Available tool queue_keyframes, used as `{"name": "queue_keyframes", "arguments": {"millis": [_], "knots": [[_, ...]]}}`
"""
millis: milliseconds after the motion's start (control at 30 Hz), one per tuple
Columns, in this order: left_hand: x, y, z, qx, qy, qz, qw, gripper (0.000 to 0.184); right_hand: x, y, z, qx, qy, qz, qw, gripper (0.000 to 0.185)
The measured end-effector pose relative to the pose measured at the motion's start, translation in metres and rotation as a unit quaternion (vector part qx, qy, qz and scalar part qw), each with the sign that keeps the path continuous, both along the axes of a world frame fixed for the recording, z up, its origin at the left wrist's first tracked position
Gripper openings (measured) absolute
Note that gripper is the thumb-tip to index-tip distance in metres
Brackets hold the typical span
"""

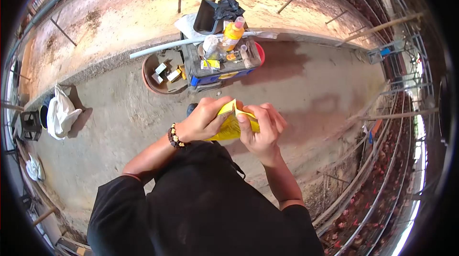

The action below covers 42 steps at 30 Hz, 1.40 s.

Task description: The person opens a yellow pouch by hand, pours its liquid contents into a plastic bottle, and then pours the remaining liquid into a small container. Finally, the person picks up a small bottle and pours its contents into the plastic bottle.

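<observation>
Both of my hands grip a yellow packet (pixel 228 129) in front of my chest. My left hand (pixel 206 118), below a beaded bracelet, pinches the packet's upper left edge. Opposite it, my right hand (pixel 260 128) has thumb and fingers closed on the upper right edge. Between the thumbs the top edge stands up in a point and looks parted or torn. What is inside the packet cannot be made out.
Ahead stands a blue box (pixel 224 75) bearing an orange-yellow bottle (pixel 233 34), a yellow sachet (pixel 210 64) and a long pale pipe (pixel 158 49). Left of it, a round tub (pixel 147 78) holds small cartons. A white sack (pixel 62 112) lies far left; caged birds (pixel 377 179) line the right.
</observation>
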State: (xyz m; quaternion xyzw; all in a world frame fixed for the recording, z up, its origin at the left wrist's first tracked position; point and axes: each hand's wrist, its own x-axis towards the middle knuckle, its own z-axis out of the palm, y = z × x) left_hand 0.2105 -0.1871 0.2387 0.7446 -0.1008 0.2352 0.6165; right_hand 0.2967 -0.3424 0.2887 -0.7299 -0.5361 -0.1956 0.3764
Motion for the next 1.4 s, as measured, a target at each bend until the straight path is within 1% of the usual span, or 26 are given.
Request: {"name": "queue_keyframes", "arguments": {"millis": [33, 133, 167, 233, 267, 300, 400, 533, 567, 667, 700, 733, 800, 833, 933, 967, 1067, 1100, 1200, 1233, 1333, 1400], "knots": [[0.008, 0.006, -0.002, 0.004, 0.014, 0.006, 1.000, 0.018, 0.014, 0.006, -0.004, -0.012, -0.001, 0.012, 1.000, 0.021], [0.035, 0.022, -0.010, -0.007, 0.029, 0.025, 0.999, 0.017, 0.044, 0.034, -0.005, 0.001, 0.002, 0.042, 0.999, 0.018], [0.046, 0.028, -0.011, 0.008, 0.016, 0.017, 1.000, 0.021, 0.056, 0.039, -0.007, -0.005, 0.001, 0.049, 0.999, 0.017], [0.071, 0.040, -0.014, -0.014, 0.001, -0.004, 1.000, 0.024, 0.080, 0.044, -0.016, -0.019, -0.002, 0.062, 0.998, 0.016], [0.082, 0.044, -0.016, -0.030, -0.006, -0.012, 0.999, 0.025, 0.091, 0.050, -0.015, -0.014, 0.019, 0.073, 0.997, 0.015], [0.090, 0.052, -0.015, -0.044, 0.030, -0.029, 0.998, 0.030, 0.101, 0.058, -0.013, -0.010, 0.040, 0.085, 0.996, 0.015], [0.116, 0.063, -0.014, -0.069, 0.033, -0.020, 0.997, 0.030, 0.131, 0.071, -0.019, -0.001, 0.100, 0.119, 0.988, 0.014], [0.150, 0.080, -0.051, -0.112, 0.020, -0.047, 0.992, 0.047, 0.163, 0.085, -0.020, -0.030, 0.131, 0.148, 0.980, 0.014], [0.158, 0.083, -0.065, -0.149, 0.066, -0.081, 0.983, 0.067, 0.173, 0.087, -0.023, -0.031, 0.137, 0.158, 0.977, 0.015], [0.178, 0.085, -0.090, -0.214, 0.060, -0.119, 0.968, 0.075, 0.202, 0.090, -0.035, -0.043, 0.169, 0.182, 0.968, 0.018], [0.184, 0.087, -0.095, -0.208, 0.085, -0.131, 0.966, 0.081, 0.211, 0.092, -0.038, -0.052, 0.188, 0.188, 0.962, 0.018], [0.190, 0.084, -0.100, -0.234, 0.100, -0.140, 0.957, 0.080, 0.220, 0.095, -0.042, -0.061, 0.205, 0.195, 0.957, 0.018], [0.203, 0.078, -0.115, -0.282, 0.125, -0.160, 0.938, 0.081, 0.233, 0.100, -0.050, -0.073, 0.214, 0.212, 0.951, 0.012], [0.211, 0.076, -0.128, -0.311, 0.148, -0.174, 0.923, 0.094, 0.239, 0.102, -0.055, -0.083, 0.221, 0.220, 0.947, 0.010], [0.218, 0.074, -0.156, -0.399, 0.205, -0.236, 0.862, 0.091, 0.259, 0.113, -0.067, -0.135, 0.241, 0.213, 0.937, 0.010], [0.223, 0.067, -0.175, -0.411, 0.174, -0.250, 0.859, 0.074, 0.266, 0.114, -0.076, -0.152, 0.261, 0.204, 0.931, 0.012], [0.223, 0.059, -0.209, -0.422, 0.228, -0.222, 0.849, 0.070, 0.282, 0.121, -0.097, -0.188, 0.300, 0.186, 0.917, 0.014], [0.225, 0.058, -0.209, -0.436, 0.210, -0.198, 0.852, 0.072, 0.287, 0.124, -0.103, -0.208, 0.308, 0.181, 0.910, 0.014], [0.229, 0.060, -0.210, -0.482, 0.204, -0.132, 0.842, 0.076, 0.291, 0.140, -0.121, -0.197, 0.330, 0.180, 0.905, 0.014], [0.231, 0.060, -0.219, -0.485, 0.201, -0.129, 0.842, 0.080, 0.293, 0.143, -0.127, -0.207, 0.340, 0.174, 0.901, 0.015], [0.235, 0.067, -0.228, -0.497, 0.207, -0.111, 0.835, 0.081, 0.299, 0.152, -0.145, -0.224, 0.372, 0.164, 0.886, 0.016], [0.239, 0.066, -0.240, -0.506, 0.218, -0.120, 0.826, 0.081, 0.300, 0.158, -0.151, -0.235, 0.386, 0.154, 0.879, 0.017]]}}
